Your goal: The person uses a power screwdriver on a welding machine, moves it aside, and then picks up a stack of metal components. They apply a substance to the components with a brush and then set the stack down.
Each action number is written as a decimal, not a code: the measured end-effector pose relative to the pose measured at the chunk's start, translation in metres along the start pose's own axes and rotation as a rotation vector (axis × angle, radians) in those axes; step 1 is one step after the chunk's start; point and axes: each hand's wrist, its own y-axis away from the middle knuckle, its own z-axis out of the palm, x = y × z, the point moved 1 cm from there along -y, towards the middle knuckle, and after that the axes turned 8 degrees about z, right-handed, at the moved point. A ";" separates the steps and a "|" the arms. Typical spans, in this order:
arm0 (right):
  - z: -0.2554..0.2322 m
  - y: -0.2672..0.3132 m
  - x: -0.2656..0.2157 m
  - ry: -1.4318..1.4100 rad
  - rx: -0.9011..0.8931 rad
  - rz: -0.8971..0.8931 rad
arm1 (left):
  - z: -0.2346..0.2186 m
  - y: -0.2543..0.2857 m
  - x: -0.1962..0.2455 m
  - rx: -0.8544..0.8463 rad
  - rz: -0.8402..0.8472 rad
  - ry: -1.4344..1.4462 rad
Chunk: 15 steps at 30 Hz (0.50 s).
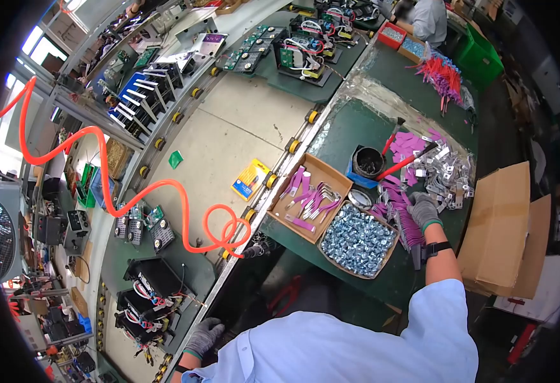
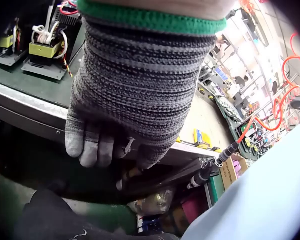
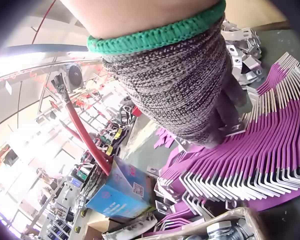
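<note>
Green bench top before me, on my right. Directly on it: cardboard tray; carton of bluish fasteners just beside tray; overlapping row of purple-sleeved metal strips; heap of metal brackets; blue box; flat purple pieces. On my left, pale conveyor top: yellow packet, small green scrap, dark green boards.

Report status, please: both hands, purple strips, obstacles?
Right hand at bent purple metal strips, grip unclear. Left hand beside conveyor rail. Strips overlapping. Red-handled brush close, apparently not blocking.
</note>
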 end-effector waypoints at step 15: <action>-0.049 0.001 -0.064 -0.049 0.379 -0.163 | 0.005 -0.005 0.000 0.003 0.047 0.010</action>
